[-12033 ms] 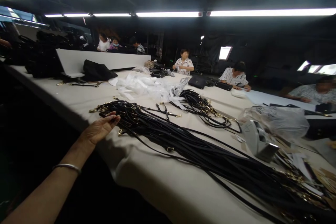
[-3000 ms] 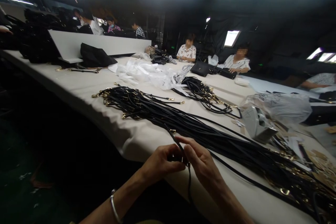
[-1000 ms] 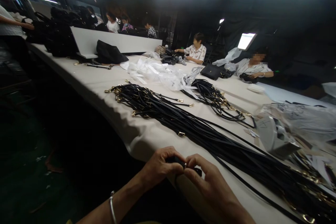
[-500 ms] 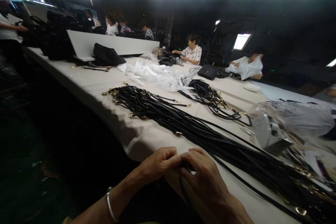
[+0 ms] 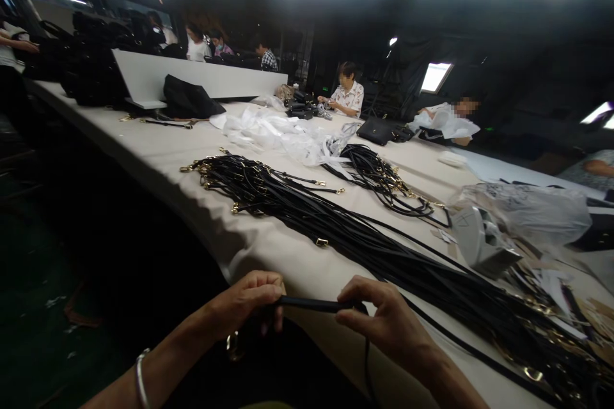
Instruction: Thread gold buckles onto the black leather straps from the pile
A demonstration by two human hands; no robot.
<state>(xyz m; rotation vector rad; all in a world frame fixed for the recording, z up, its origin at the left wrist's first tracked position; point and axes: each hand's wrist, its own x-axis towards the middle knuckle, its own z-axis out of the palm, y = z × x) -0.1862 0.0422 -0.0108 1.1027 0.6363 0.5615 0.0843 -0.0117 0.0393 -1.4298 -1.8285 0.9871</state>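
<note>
A narrow black strap (image 5: pixel 311 304) stretches between my two hands in front of the table's near edge. My left hand (image 5: pixel 259 299) is closed on one part of it, and a gold metal clasp (image 5: pixel 233 345) hangs just below that hand. With thumb and fingers, my right hand (image 5: pixel 378 310) pinches the strap farther along; from there a length drops down out of view. Beyond my hands, a long bundle of black straps (image 5: pixel 364 239) with gold hardware lies across the table, a gold buckle (image 5: pixel 322 242) at its near side.
A pale cloth covers the table (image 5: pixel 158 147). White plastic wrapping (image 5: pixel 278 134), a second strap pile (image 5: pixel 378 172) and a tape dispenser (image 5: pixel 480 239) lie on it. Farther back are black bags (image 5: pixel 187 99) and a white panel (image 5: pixel 201 77). A person (image 5: pixel 350 92) works across the table.
My hands have moved apart, the left one leftward, and the strap between them now shows as a straight length. The gold clasp has come into view below my left hand.
</note>
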